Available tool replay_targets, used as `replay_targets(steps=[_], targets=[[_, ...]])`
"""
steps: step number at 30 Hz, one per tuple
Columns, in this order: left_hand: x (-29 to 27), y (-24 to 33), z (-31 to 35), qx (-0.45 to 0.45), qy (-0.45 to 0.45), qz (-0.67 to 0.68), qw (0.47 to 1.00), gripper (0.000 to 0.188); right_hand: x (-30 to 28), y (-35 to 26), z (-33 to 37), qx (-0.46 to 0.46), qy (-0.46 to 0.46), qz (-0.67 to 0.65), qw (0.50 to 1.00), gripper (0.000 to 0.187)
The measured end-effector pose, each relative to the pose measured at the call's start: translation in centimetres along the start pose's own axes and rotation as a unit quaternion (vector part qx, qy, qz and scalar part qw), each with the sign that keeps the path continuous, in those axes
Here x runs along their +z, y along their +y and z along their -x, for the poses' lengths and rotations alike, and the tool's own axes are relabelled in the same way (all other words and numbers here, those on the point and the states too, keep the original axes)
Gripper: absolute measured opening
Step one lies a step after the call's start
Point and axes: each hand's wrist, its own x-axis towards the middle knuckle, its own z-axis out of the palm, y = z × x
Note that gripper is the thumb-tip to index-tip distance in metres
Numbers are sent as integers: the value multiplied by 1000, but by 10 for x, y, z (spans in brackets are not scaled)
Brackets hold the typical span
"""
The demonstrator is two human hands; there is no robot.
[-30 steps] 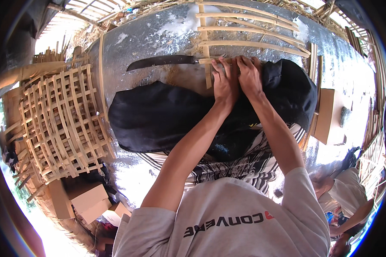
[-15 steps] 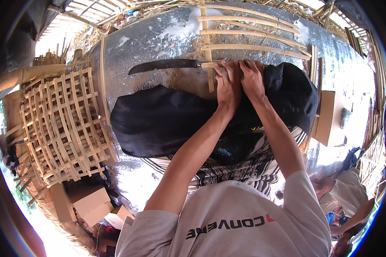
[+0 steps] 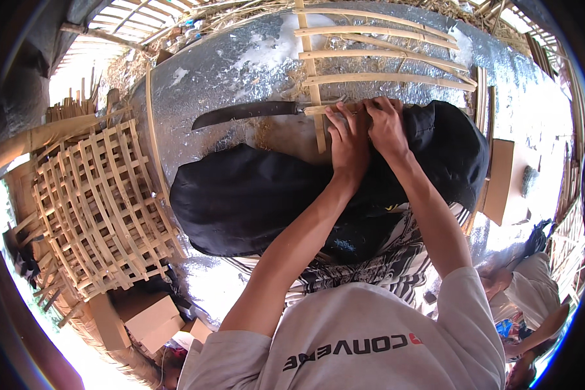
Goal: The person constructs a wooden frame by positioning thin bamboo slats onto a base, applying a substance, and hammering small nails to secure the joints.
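Left hand [image 3: 350,144]: fingers bent forward, two of them on a pale wood piece [image 3: 314,110]; how firmly they close on it cannot be told. Right hand [image 3: 388,127]: just beside the left, fingers curled and bunched; what they pinch, if anything, is hidden.

Wood piece: at the grip, its bare end pointing left, across a crosspiece [image 3: 310,68]; its right end is covered by the fingers.

Knife [image 3: 244,112]: left of the grip, dark blade lying flat, tip away from the hands; whether the wood piece is its handle cannot be told.

Slats [image 3: 390,78]: beyond the grip, several, roughly side by side, left ends at the crosspiece.

Black cloth [image 3: 240,198]: below the grip and to both sides, draped over the lap.

Silver sheet [image 3: 221,75]: beyond and left of the grip, creased.

Lattice [image 3: 110,208]: well left of the grip, woven strips.

Carton [image 3: 499,182]: right of the grip, brown.
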Motion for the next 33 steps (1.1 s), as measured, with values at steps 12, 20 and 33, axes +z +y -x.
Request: replay_targets(steps=[12,20,33], targets=[[-2,2,-2,-1,-43,40,998,70,6,9,3,-3,-9,38,999,32],[-9,-3,-1,-7,-28,56,998,72,4,1,4,26,-28,42,998,33],[-1,-9,-6,-5,-49,22,999,77,-116,-25,-11,83,112,-158,978,35]])
